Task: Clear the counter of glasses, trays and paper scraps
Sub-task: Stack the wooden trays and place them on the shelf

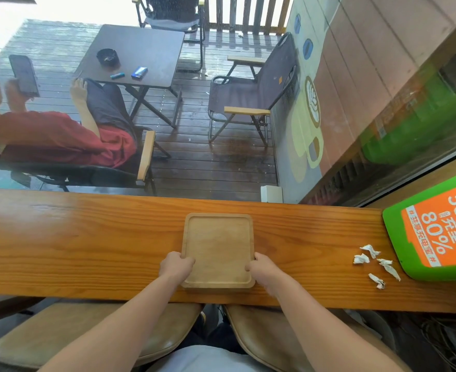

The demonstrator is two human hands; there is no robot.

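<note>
Wooden tray (pixel 218 245) lies flat on the bench (pixel 87 237). The left grip (pixel 175 265), a bare hand, is clamped on the tray's left rim; the right grip (pixel 261 267) is clamped on its right rim. Four crumpled paper scraps (pixel 361 259) lie well right of the tray; a green-and-orange sign (pixel 436 229) lies farther right.

Orange-brown wooden counter (pixel 87 237) runs left to right; pale square wooden tray (pixel 219 237) lies on it at centre, near the front edge, left hand (pixel 176 267) gripping its left rim, right hand (pixel 261 268) its right rim. Four crumpled white paper scraps (pixel 361 259) lie on the counter well right of the tray, just left of a green-and-orange plastic sign (pixel 436 224) at the far right end. Two tan padded stools (pixel 60 336) sit under the front edge.
</note>
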